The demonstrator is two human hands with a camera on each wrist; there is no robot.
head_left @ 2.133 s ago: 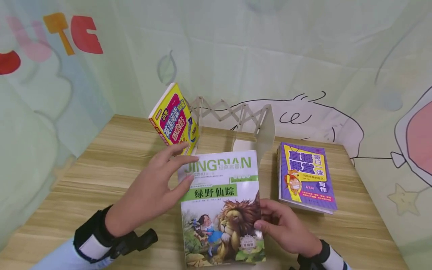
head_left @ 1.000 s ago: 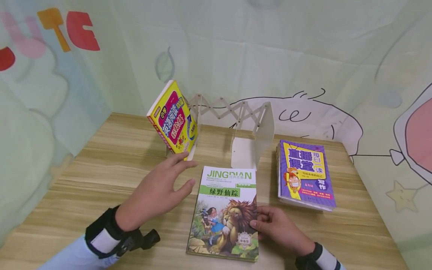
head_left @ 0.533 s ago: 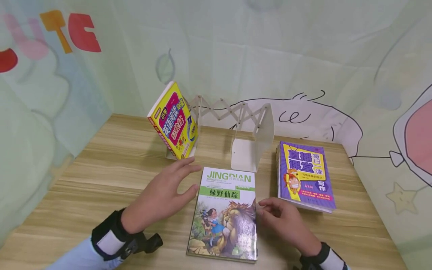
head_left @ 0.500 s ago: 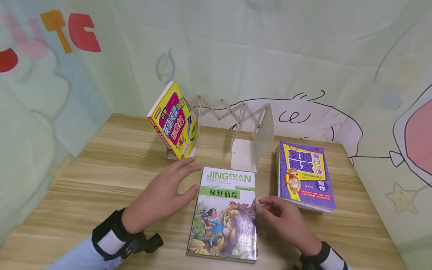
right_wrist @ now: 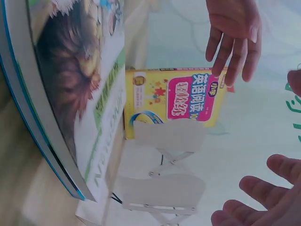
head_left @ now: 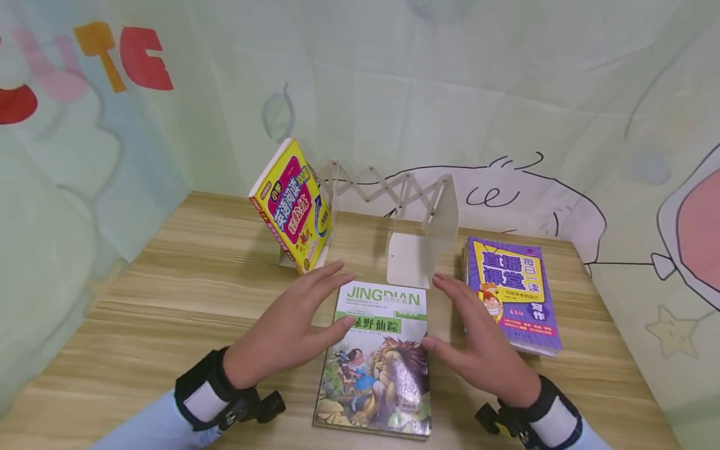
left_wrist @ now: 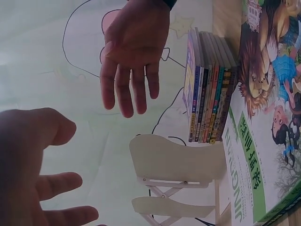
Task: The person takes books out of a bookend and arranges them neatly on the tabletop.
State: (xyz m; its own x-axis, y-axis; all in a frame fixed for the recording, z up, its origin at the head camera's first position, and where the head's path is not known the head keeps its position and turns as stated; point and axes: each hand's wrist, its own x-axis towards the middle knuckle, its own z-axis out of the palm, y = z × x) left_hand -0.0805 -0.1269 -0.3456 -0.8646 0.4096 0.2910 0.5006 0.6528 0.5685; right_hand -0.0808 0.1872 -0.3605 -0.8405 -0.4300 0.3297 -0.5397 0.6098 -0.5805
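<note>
A storybook (head_left: 374,387) with a lion and a girl on its cover lies face up at the table's front, on top of at least one other book, as its edge in the right wrist view suggests. My left hand (head_left: 292,328) hovers over its left side, fingers extended. Off its right edge is my right hand (head_left: 486,344), fingers spread and holding nothing. In the left wrist view the right hand (left_wrist: 134,61) appears raised clear of the book. The right wrist view likewise shows the left hand (right_wrist: 235,37) free of any object.
Behind stands a white expandable bookend (head_left: 407,259) with crossed linkages. A yellow English reading book (head_left: 295,209) leans at its left end. To the right sits a stack of several books, topped by a purple one (head_left: 512,300). Printed fabric (head_left: 450,94) hangs behind the table (head_left: 169,275).
The storybook came down and now lies flat. My right hand released its right edge, then moved up alongside it with fingers straightened. My left hand shifted slightly right.
</note>
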